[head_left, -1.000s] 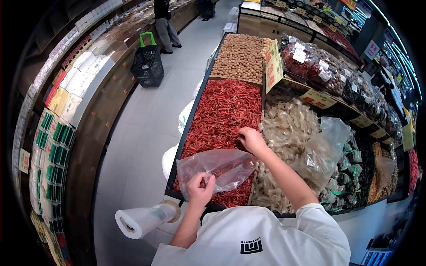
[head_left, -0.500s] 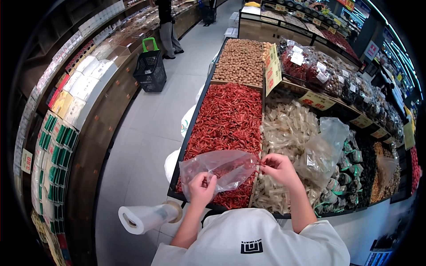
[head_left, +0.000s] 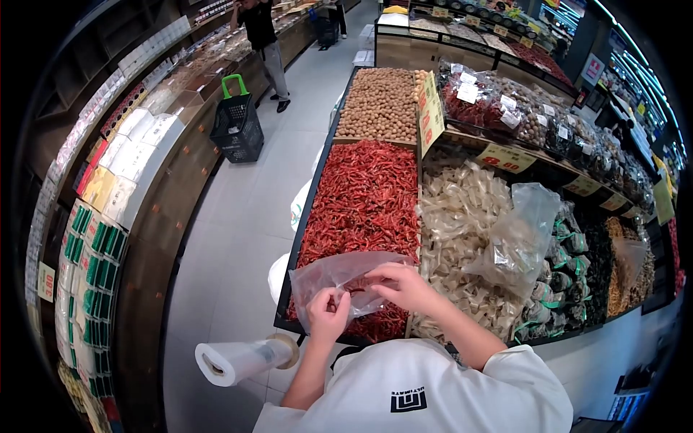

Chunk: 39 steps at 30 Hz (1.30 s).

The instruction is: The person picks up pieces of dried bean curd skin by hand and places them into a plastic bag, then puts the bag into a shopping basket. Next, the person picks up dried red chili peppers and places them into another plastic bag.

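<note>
My left hand (head_left: 327,315) pinches the near edge of a clear plastic bag (head_left: 312,278), which hangs over the front of a bin of dried red chilies (head_left: 361,202). Above the bag's mouth is my right hand (head_left: 399,287), its fingers bent together and pointing left into the bag. Dark red dried chili (head_left: 356,286) shows at the right fingertips. Through the thin plastic the red of the chilies shows, partly hidden by both hands.
Walnuts (head_left: 379,105) fill the bin behind the chilies. To the right lie pale dried strips (head_left: 462,216) with a plastic bag (head_left: 525,234) on them. A bag roll (head_left: 242,361) stands at the front left. A basket (head_left: 238,128) and a person (head_left: 261,43) are in the aisle.
My right hand has moved left from the bin divider to over the bag's mouth, carrying dried chili. My left hand keeps its grip on the bag. The person in the aisle has shifted.
</note>
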Tool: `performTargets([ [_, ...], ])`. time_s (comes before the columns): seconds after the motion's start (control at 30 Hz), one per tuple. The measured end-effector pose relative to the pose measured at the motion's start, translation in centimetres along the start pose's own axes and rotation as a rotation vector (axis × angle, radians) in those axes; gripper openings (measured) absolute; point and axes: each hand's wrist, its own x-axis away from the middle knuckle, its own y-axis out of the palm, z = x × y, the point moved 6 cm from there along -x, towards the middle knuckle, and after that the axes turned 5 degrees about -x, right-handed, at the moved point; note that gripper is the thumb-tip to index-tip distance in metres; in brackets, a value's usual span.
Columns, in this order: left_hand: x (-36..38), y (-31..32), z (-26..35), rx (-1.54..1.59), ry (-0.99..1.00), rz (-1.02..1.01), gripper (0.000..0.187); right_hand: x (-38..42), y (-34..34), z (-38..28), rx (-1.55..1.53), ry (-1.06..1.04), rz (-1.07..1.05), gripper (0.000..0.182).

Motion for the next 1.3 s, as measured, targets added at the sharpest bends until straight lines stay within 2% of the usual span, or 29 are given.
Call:
performTargets([
  [0.07,-0.2,0.0,0.1,-0.003,-0.001,-0.004,0.012,0.2,-2.4,0.5,-0.189,0.131,0.017,0.022],
  [0.13,-0.4,-0.1,0.4,-0.012,-0.002,0.002,0.012,-0.8,-5.2,2.2,-0.278,0.223,0.134,0.02],
  [0.2,-0.6,-0.1,0.4,-0.014,-0.002,0.005,0.012,-3.1,-8.3,2.8,-0.02,0.218,0.289,0.021],
  [0.3,-0.9,0.0,0.4,-0.007,-0.014,-0.004,0.012,-7.6,-10.8,4.9,0.383,0.043,0.368,0.03],
  [0.33,-1.0,0.1,0.3,0.006,-0.024,-0.011,0.012,-9.1,-11.0,5.5,0.448,0.085,0.323,0.036],
  [0.4,-0.9,0.2,-0.2,-0.013,-0.012,-0.014,0.012,-12.0,-10.4,6.5,0.66,0.02,0.223,0.043],
  [0.5,-0.8,0.5,-0.9,-0.017,-0.011,-0.019,0.013,-15.6,-9.0,10.0,0.807,-0.014,0.075,0.053],
  [0.6,-1.1,0.6,-0.7,0.005,-0.042,-0.013,0.016,-18.0,-7.7,13.2,0.969,-0.003,-0.023,0.038],
  [0.63,-1.0,0.6,-0.8,-0.004,-0.04,-0.018,0.016,-18.3,-7.4,14.2,0.968,-0.002,-0.026,0.038],
  [0.7,-1.0,0.7,-1.2,-0.016,-0.047,-0.018,0.015,-18.7,-6.8,15.1,1.031,-0.059,0.039,0.024],
  [0.83,-0.9,1.2,-2.1,0.014,-0.073,-0.006,0.015,-18.7,-6.2,16.1,1.041,-0.072,0.022,0.011],
  [0.97,-1.4,1.3,-1.9,-0.002,-0.058,-0.018,0.016,-17.7,-6.6,14.7,0.94,-0.104,0.08,0.012],
  [1.07,-1.5,1.4,-2.1,0.014,-0.016,0.001,0.016,-16.4,-7.8,12.9,0.769,-0.141,0.223,0.015],
  [1.2,-1.4,1.2,-1.5,-0.008,0.004,-0.008,0.016,-14.3,-9.4,12.4,0.648,-0.043,0.294,0.018],
  [1.3,-1.1,1.2,-1.5,-0.008,-0.01,-0.009,0.015,-12.8,-10.4,11.3,0.563,-0.114,0.346,0.023],
])
